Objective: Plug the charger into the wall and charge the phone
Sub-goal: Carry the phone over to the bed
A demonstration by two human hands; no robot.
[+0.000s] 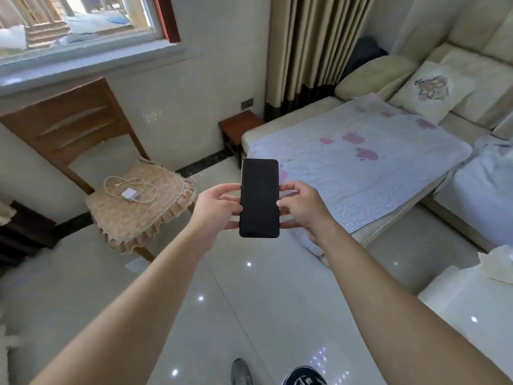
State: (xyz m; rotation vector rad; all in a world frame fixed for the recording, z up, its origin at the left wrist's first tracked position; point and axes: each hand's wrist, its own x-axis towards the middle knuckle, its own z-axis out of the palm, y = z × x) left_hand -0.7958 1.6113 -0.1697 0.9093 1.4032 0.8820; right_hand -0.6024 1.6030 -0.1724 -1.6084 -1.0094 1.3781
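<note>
A black phone with a dark screen is held upright in front of me, above the floor. My left hand grips its left edge and my right hand grips its right edge. A white charger block with its coiled white cable lies on the cushioned seat of a wooden chair to the left, well apart from both hands. A dark wall socket plate sits low on the far wall beside the curtain.
A small brown stool stands under the socket. A sofa with a quilted cover fills the right side. A white table corner with a tissue pack is at the near right. Glossy tiled floor lies ahead.
</note>
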